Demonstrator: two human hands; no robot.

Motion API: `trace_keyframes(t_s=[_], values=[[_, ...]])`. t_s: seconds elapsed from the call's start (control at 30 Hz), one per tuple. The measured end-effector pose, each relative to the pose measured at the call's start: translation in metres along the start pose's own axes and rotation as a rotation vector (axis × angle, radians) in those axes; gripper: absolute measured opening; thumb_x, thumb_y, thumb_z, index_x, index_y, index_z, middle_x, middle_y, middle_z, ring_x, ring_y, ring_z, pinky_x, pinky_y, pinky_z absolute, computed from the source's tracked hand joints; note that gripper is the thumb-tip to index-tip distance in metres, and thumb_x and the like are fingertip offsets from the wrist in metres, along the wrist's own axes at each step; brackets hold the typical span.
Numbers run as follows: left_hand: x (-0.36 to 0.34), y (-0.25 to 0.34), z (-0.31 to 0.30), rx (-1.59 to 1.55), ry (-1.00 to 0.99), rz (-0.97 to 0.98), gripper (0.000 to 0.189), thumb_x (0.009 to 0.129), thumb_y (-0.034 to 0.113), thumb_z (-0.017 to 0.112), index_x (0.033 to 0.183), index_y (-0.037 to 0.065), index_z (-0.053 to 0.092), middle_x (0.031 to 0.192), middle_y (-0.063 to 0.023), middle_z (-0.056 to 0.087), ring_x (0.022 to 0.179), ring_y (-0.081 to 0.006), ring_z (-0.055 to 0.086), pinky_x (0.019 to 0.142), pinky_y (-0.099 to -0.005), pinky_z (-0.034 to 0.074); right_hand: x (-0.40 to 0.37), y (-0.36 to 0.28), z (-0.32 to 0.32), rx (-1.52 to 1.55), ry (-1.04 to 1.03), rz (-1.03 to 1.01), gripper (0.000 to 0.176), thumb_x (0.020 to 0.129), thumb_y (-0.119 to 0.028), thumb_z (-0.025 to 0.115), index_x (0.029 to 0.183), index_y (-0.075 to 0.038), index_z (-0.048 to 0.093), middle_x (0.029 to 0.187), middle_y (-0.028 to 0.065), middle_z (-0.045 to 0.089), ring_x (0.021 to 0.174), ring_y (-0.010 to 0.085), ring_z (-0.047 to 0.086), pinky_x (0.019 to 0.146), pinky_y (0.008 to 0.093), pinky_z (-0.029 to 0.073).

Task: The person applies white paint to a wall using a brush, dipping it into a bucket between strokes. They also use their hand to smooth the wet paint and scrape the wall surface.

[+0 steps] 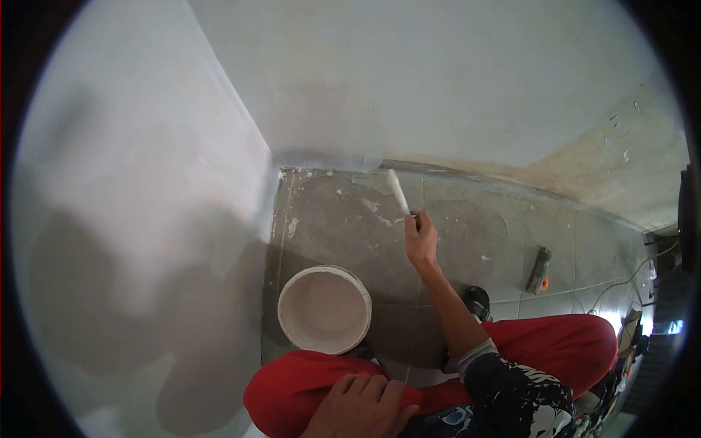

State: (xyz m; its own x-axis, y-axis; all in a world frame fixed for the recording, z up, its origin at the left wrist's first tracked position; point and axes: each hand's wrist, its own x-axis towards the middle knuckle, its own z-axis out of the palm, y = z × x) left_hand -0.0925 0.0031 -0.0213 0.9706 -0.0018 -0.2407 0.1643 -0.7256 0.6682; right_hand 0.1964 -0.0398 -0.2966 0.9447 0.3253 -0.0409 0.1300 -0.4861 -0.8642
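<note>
My right hand (421, 241) is closed around the lower end of a white-coated paintbrush (399, 193). The brush tilts up toward the bottom edge of the wall (321, 117), its tip close to the seam with the floor; whether it touches cannot be told. Resting flat on my red-trousered knee (292, 387) is my left hand (361, 409), fingers extended and holding nothing. In front of that knee stands a round white bucket (286, 306), with pale paint visible inside.
A dark roller-like tool with an orange end (539, 270) lies on the tiled floor (467, 233) at right. White paint spots dot the tiles. A second white wall (146, 182) rises at left, meeting the other in a corner. A cable (621, 281) runs along the far right.
</note>
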Motion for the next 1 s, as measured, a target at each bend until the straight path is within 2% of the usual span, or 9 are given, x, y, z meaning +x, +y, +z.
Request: trace_keyframes(t_s=[0.13, 0.2, 0.3, 0.33, 0.4, 0.43, 0.5, 0.93, 1.0], values=[[0.006, 0.003, -0.002, -0.001, -0.057, -0.036, 0.037, 0.095, 0.034, 0.058, 0.111, 0.0, 0.058, 0.108, -0.0187, 0.062, 0.106, -0.034, 0.058, 0.096, -0.046, 0.042, 0.013, 0.023, 0.014, -0.031, 0.007, -0.014, 0.025, 0.095, -0.02, 0.059, 0.105, 0.003, 0.06, 0.072, 0.0058, 0.056, 0.064, 0.0154, 0.055, 0.056, 0.0299, 0.042], [0.008, 0.005, -0.002, -0.004, -0.06, -0.036, 0.037, 0.095, 0.034, 0.057, 0.111, 0.001, 0.058, 0.108, -0.0186, 0.062, 0.106, -0.034, 0.058, 0.096, -0.046, 0.042, 0.02, 0.023, 0.021, 0.264, -0.161, 0.288, 0.017, 0.096, -0.015, 0.057, 0.095, 0.002, 0.056, 0.075, 0.0074, 0.057, 0.058, 0.0144, 0.053, 0.049, 0.0316, 0.043], [0.008, 0.008, -0.002, 0.001, -0.055, -0.045, 0.036, 0.096, 0.033, 0.057, 0.11, 0.001, 0.058, 0.108, -0.0186, 0.062, 0.106, -0.0338, 0.058, 0.096, -0.0458, 0.042, 0.031, 0.024, 0.03, 0.572, -0.323, 0.423, 0.015, 0.095, -0.016, 0.056, 0.088, -0.003, 0.05, 0.073, 0.0053, 0.053, 0.054, 0.0113, 0.049, 0.042, 0.0293, 0.035], [0.009, 0.01, -0.003, 0.009, -0.044, -0.053, 0.035, 0.095, 0.033, 0.057, 0.11, 0.001, 0.058, 0.108, -0.0185, 0.062, 0.106, -0.0338, 0.058, 0.096, -0.0457, 0.042, 0.036, 0.027, 0.034, 0.575, -0.324, 0.422, 0.015, 0.095, -0.016, 0.056, 0.088, -0.003, 0.05, 0.073, 0.0053, 0.053, 0.054, 0.0113, 0.049, 0.042, 0.0293, 0.035], [0.009, 0.013, -0.004, 0.014, -0.04, -0.057, 0.035, 0.095, 0.033, 0.057, 0.11, 0.001, 0.058, 0.108, -0.0185, 0.062, 0.105, -0.0339, 0.058, 0.096, -0.0456, 0.042, 0.042, 0.025, 0.04, 0.818, -0.434, 0.519, 0.017, 0.096, -0.017, 0.053, 0.084, -0.008, 0.046, 0.07, 0.004, 0.05, 0.048, 0.0095, 0.041, 0.038, 0.0279, 0.027], [0.009, 0.013, -0.005, 0.016, -0.034, -0.062, 0.035, 0.095, 0.032, 0.058, 0.11, 0.0, 0.057, 0.108, -0.0186, 0.062, 0.105, -0.034, 0.058, 0.096, -0.0455, 0.042, 0.044, 0.02, 0.043, 0.82, -0.437, 0.516, 0.017, 0.096, -0.017, 0.053, 0.084, -0.008, 0.046, 0.07, 0.004, 0.05, 0.048, 0.0095, 0.041, 0.038, 0.0279, 0.027], [0.009, 0.012, -0.004, 0.01, -0.024, -0.06, 0.035, 0.095, 0.032, 0.058, 0.11, 0.0, 0.057, 0.108, -0.0186, 0.062, 0.105, -0.0341, 0.058, 0.097, -0.0455, 0.042, 0.046, 0.014, 0.053, 0.933, -0.29, 0.642, 0.013, 0.095, -0.015, 0.048, 0.084, -0.009, 0.045, 0.072, 0.0042, 0.049, 0.047, 0.0095, 0.036, 0.039, 0.0265, 0.024], [0.01, 0.014, -0.006, 0.002, -0.05, -0.077, 0.035, 0.095, 0.031, 0.058, 0.111, 0.0, 0.057, 0.11, -0.0191, 0.062, 0.107, -0.0347, 0.058, 0.098, -0.0449, 0.041, 0.087, 0.001, 0.069, 0.971, -0.298, 0.648, 0.015, 0.091, -0.011, 0.045, 0.078, -0.01, 0.04, 0.071, 0.0042, 0.047, 0.048, 0.0099, 0.034, 0.04, 0.0281, 0.023], [0.01, 0.013, -0.005, 0.005, -0.027, -0.055, 0.035, 0.095, 0.031, 0.058, 0.111, 0.0, 0.057, 0.11, -0.0192, 0.062, 0.107, -0.0346, 0.058, 0.098, -0.0448, 0.042, 0.106, 0.002, 0.068, 0.969, -0.429, 0.527, 0.016, 0.093, -0.009, 0.043, 0.077, -0.01, 0.04, 0.069, 0.0032, 0.044, 0.047, 0.0099, 0.033, 0.04, 0.0285, 0.022]])
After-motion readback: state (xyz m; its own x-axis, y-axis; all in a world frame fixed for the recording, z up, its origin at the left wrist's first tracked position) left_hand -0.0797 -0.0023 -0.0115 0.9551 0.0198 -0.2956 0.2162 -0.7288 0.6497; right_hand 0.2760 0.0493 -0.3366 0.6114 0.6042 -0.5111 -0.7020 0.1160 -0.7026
